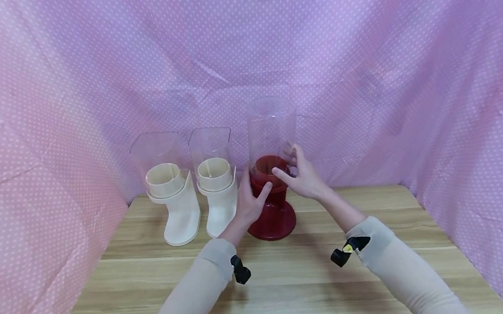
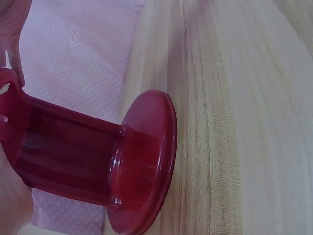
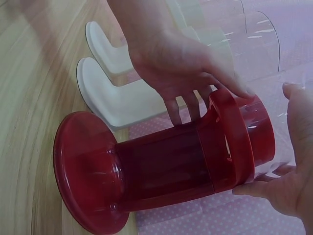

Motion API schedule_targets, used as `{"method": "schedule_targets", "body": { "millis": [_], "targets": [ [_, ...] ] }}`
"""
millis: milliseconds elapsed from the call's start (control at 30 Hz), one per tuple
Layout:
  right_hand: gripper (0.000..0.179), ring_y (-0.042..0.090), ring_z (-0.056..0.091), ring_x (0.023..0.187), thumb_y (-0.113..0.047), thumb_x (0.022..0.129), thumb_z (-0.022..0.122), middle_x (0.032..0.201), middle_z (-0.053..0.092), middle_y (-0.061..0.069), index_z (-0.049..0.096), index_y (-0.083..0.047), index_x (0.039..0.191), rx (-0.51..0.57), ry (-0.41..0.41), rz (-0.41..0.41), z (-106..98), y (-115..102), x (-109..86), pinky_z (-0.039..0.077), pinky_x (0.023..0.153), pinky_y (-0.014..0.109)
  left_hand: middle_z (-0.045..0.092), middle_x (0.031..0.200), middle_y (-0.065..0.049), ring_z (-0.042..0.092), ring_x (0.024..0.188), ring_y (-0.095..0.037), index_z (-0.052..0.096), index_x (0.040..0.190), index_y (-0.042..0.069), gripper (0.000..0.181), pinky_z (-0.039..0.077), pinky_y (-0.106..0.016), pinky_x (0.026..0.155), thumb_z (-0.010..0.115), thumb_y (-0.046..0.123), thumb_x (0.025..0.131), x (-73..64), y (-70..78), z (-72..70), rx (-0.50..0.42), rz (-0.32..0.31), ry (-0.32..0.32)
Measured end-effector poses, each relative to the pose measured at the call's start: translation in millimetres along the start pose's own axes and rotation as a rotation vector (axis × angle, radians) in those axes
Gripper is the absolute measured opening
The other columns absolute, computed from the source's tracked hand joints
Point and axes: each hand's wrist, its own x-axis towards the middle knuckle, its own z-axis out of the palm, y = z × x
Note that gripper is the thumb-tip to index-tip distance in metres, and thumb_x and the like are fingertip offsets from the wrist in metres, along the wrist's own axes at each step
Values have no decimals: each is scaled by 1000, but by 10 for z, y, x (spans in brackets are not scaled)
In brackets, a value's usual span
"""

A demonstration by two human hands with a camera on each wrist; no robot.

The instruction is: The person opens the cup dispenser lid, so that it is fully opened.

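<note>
A red dispenser stand (image 1: 274, 223) with a round foot and short neck stands upright on the table. A tall clear cylinder (image 1: 268, 124) rises from its collar, around a red inner ring (image 3: 261, 129). My left hand (image 1: 249, 201) grips the stand's collar from the left, thumb in front; in the right wrist view its fingers lie against the back of the neck (image 3: 161, 159). My right hand (image 1: 305, 177) holds the lower part of the cylinder from the right, thumb across the front and fingers behind. One right fingertip (image 3: 247, 188) is right at the red collar.
Left of the red stand are two cream dispenser stands (image 1: 181, 217) (image 1: 220, 210) with clear square-topped containers (image 1: 157, 149) (image 1: 210, 143). They stand close together on the wooden table (image 1: 295, 292). Pink dotted cloth (image 1: 339, 64) hangs behind and at both sides.
</note>
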Motion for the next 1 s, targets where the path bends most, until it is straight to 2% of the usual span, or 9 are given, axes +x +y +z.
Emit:
{"method": "schedule_targets", "body": {
  "millis": [167,333,700,867,1000],
  "targets": [
    [86,52,54,141,-27,102,73,164,42,28,18,-7,165,10,6,-14,-40,-14,-35,52,112,61,37,170,-20,37,158,-36,21,168,3,90,30,-54,132,65,43,100,-23,67,10,22,21,-1],
    [88,51,56,140,-22,101,73,163,41,30,15,-5,166,10,-3,-43,-90,-43,-118,53,111,60,36,170,-22,36,158,-38,21,168,2,93,30,-56,131,65,47,100,-90,111,20,30,39,-15],
    [85,48,57,141,-17,101,73,161,43,31,18,2,162,-13,-47,-75,-124,-151,-384,52,112,61,34,170,-18,37,158,-35,20,169,7,93,32,-55,131,72,37,99,-340,282,-94,32,32,-93],
    [86,47,57,141,-14,100,74,159,45,31,17,0,162,-18,-64,-90,-134,-207,-500,53,111,60,36,168,-18,41,154,-34,19,169,9,93,40,-55,126,74,34,99,-456,376,-151,13,9,-130],
    [89,46,55,143,-15,100,75,161,44,27,14,-5,165,4,-81,-78,-134,-264,-590,53,110,61,42,161,-16,49,145,-31,22,167,10,91,49,-51,119,76,32,98,-534,443,-191,-14,4,-148]
  ]
}}
